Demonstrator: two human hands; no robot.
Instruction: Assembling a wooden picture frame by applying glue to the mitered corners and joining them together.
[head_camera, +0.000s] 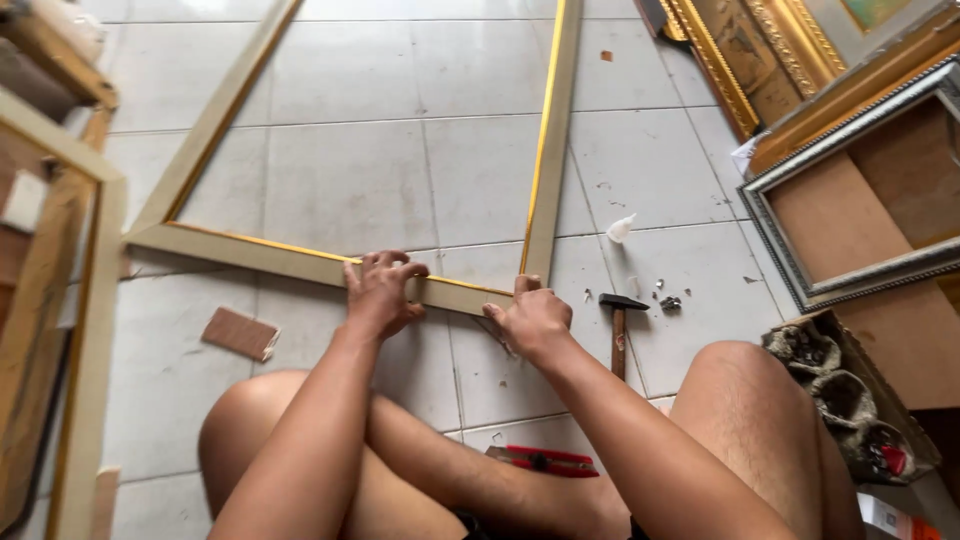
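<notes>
Both hands pressed a frame corner on the tiled floor (400, 150): left hand (380, 292) flat on the bottom rail (260, 256), right hand (530, 318) curled at the joint with the side rail (550, 160). Hammer (619, 325) lay untouched nearby; corner apparently unfastened.

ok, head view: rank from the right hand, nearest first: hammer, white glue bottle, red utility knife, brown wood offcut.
From the right hand:
1. Dark-headed wooden-handled hammer: just to its right on the tiles.
2. Red utility knife: below it, by the legs.
3. Small white glue bottle: up and to the right; close to the knife's rank, hard to call.
4. Flat brown wood offcut: far left, past the left hand.
</notes>
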